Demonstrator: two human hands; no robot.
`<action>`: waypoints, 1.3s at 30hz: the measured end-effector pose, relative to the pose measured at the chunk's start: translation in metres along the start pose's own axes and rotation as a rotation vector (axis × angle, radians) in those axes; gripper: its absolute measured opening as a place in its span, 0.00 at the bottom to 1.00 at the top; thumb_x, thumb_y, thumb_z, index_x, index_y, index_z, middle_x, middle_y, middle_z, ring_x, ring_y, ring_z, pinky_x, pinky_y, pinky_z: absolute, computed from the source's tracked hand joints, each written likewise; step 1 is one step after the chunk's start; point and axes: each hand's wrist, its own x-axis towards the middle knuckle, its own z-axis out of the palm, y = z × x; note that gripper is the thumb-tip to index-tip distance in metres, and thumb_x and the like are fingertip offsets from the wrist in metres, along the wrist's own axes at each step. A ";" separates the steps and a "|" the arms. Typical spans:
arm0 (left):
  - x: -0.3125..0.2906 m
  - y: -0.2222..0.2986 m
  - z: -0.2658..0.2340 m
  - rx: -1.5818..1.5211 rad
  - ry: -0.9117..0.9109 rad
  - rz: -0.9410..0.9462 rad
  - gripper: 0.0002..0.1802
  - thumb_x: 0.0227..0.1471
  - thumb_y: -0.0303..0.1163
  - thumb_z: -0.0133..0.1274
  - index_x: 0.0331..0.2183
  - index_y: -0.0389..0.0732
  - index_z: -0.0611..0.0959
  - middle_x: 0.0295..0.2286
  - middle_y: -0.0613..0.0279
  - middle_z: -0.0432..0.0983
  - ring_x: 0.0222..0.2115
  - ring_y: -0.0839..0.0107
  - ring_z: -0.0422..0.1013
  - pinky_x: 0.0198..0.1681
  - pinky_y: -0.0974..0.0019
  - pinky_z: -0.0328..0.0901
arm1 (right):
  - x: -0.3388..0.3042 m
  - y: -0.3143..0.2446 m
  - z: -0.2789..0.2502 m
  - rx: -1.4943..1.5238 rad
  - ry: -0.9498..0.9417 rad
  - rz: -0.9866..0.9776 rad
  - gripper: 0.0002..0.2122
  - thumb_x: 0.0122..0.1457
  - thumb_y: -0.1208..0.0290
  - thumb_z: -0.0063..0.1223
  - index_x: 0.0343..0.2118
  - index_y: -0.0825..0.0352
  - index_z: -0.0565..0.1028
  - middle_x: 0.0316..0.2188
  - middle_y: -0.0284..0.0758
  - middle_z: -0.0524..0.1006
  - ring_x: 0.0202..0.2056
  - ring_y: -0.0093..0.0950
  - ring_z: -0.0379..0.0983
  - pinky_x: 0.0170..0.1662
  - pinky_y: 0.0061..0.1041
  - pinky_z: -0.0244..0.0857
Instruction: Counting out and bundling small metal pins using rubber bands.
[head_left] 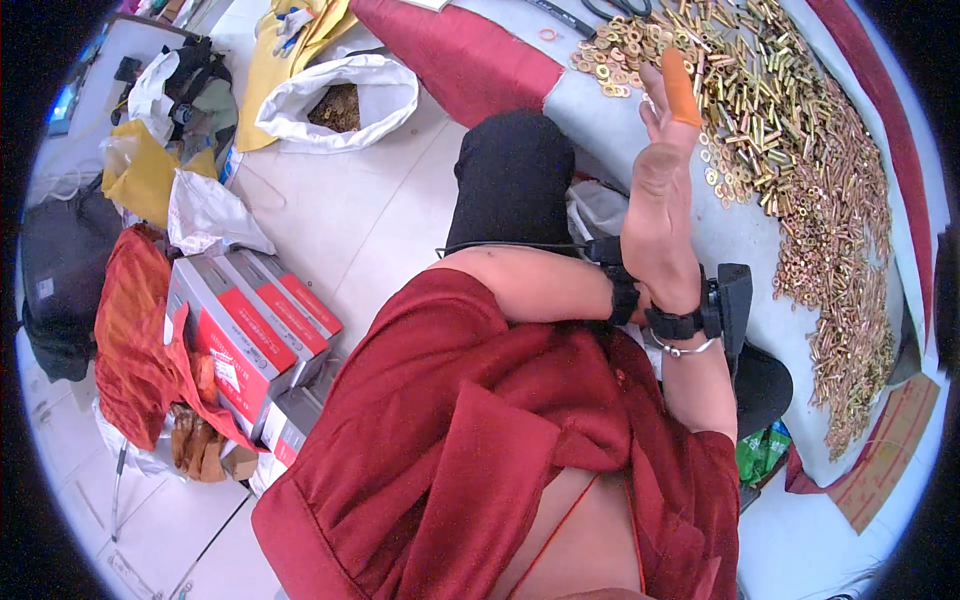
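Pale floor tiles (380, 210) lie beside a grey-covered table (745, 245) spread with brassy bolts (790, 130) and flat washers (620, 65). My right hand (662, 190) is opened out, fingers extended near the washers, one wearing an orange finger cover (680, 90). A black strap (675, 325) with a boxy device (736, 300) circles my right wrist; my left hand (643, 303), mostly hidden, is beside it, and I can't tell whether it pinches anything.
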 end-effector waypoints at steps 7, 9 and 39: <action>-0.010 0.019 0.006 -0.099 -0.070 0.047 0.29 0.40 0.45 0.55 0.41 0.36 0.72 0.31 0.44 0.65 0.34 0.52 0.64 0.35 0.56 0.59 | 0.004 -0.008 0.009 0.015 -0.038 -0.029 0.37 0.61 0.42 0.21 0.59 0.76 0.48 0.59 0.48 0.51 0.59 0.39 0.49 0.61 0.35 0.39; -0.009 0.021 0.008 -0.109 -0.081 0.050 0.30 0.40 0.46 0.54 0.42 0.36 0.71 0.32 0.43 0.64 0.35 0.51 0.63 0.36 0.56 0.58 | 0.002 -0.011 0.007 0.066 -0.060 0.088 0.42 0.56 0.36 0.18 0.59 0.74 0.47 0.58 0.47 0.54 0.60 0.37 0.48 0.62 0.36 0.39; 0.083 0.025 -0.119 0.019 1.013 -0.565 0.48 0.44 0.62 0.49 0.56 0.34 0.62 0.53 0.22 0.48 0.56 0.34 0.47 0.56 0.45 0.47 | 0.036 -0.040 0.018 1.264 -0.043 0.361 0.48 0.49 0.28 0.16 0.62 0.70 0.39 0.61 0.53 0.45 0.62 0.45 0.39 0.64 0.37 0.26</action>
